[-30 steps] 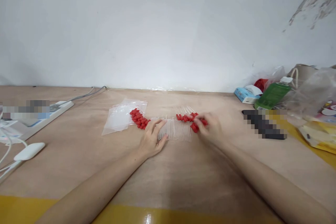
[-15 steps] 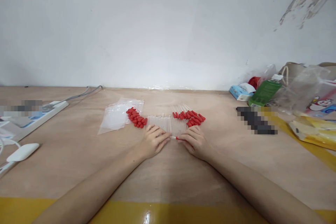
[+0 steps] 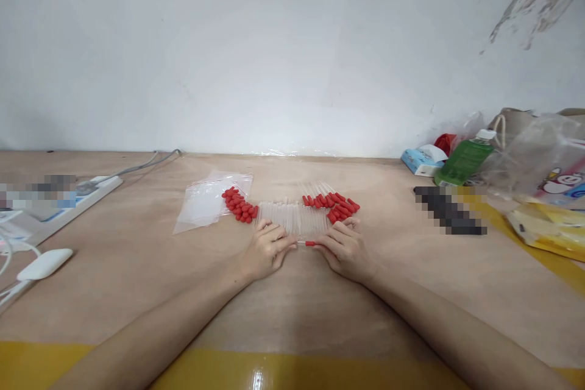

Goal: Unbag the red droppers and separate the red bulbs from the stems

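Observation:
My left hand [image 3: 269,251] is closed, pinching a thin clear dropper tube [image 3: 301,244] by its left part. A red rubber bulb [image 3: 310,244] sits over the tube's right end. My right hand [image 3: 346,248] is closed too, its thumb and fingertips gripping the bulb's right end. Just behind both hands lies a row of clear tubes [image 3: 292,217], side by side. Loose red bulbs [image 3: 239,204] are heaped at the row's left. Behind my right hand, several droppers with red bulbs [image 3: 336,200] lie together, their clear tubes pointing away.
Clear zip bags [image 3: 197,210] lie left of the heap. Further left are a white power strip [image 3: 98,190] and a white adapter [image 3: 46,264]. On the right stand a tissue pack [image 3: 420,161], a green bottle [image 3: 464,161], plastic bags [image 3: 555,158] and a yellow packet [image 3: 551,225].
Both hands have come slightly nearer to me with the dropper. More of the red bulb now shows between my fingertips. The view has shifted a little.

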The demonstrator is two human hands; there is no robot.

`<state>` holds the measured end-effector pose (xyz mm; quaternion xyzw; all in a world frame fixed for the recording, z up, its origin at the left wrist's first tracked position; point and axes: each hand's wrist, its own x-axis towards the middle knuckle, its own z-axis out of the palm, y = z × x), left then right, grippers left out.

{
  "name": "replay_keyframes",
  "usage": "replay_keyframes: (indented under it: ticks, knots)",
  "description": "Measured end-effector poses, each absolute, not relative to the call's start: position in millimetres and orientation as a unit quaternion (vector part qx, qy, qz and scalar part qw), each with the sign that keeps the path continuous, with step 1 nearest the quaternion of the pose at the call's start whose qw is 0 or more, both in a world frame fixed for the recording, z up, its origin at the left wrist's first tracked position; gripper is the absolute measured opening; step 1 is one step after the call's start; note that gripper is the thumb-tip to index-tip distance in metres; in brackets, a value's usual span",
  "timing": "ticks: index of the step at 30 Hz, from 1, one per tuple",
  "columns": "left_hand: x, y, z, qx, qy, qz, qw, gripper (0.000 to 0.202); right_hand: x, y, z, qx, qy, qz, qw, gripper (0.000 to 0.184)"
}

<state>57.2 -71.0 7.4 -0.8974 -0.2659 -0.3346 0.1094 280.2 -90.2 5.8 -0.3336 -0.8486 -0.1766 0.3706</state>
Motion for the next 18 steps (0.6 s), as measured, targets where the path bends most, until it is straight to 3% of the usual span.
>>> replay_keyframes:
  ticks: [12, 18]
  knots:
    - [59.5, -72.7, 10.4, -0.897, -0.242, -0.355, 0.106, 0.015, 284.2, -89.7, 5.2, -0.296, -0.870, -0.158, 0.361, 0.017]
    - [44.6, -67.3, 8.2, -0.874, -0.284, -0.383, 0.094, 0.014, 297.8, -85.2, 0.9, -0.329, -0.838, -0.129, 0.417, 0.010]
